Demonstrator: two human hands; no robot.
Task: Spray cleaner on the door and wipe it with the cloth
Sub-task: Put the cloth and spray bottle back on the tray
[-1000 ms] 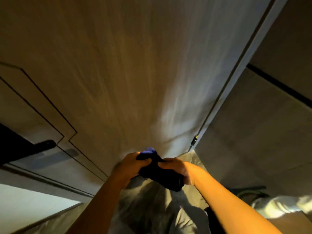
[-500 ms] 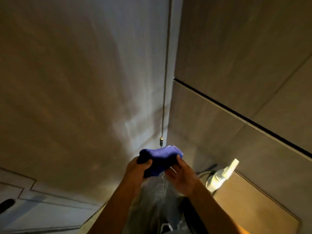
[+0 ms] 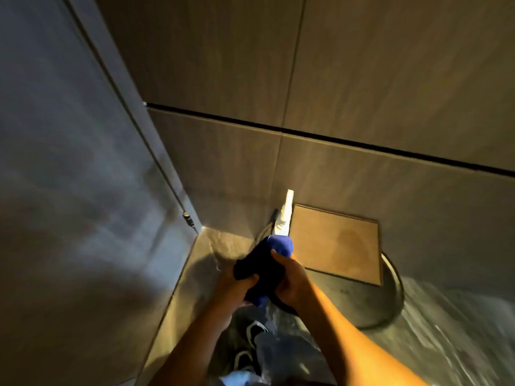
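Both hands hold a bunched blue cloth [image 3: 267, 263] in front of me, low in the view. My left hand [image 3: 237, 288] grips its lower left part and my right hand [image 3: 292, 277] closes over its right side. The grey door [image 3: 69, 162] fills the left of the view, its hinge edge running down to a small hinge pin [image 3: 188, 217]. A white spray bottle [image 3: 284, 215] stands on the floor just beyond the cloth, nozzle up, its lower part hidden by the cloth.
A tiled wall [image 3: 362, 93] with a dark horizontal groove faces me. A brown square board [image 3: 334, 243] leans at its foot over a dark round ring [image 3: 393, 296] on the floor. My shoes [image 3: 250, 344] show below on the grey floor.
The view has swung right and down: the door has slid to the left, and the wall, board and spray bottle have come to the centre. Both hands still hold the cloth, regripped.
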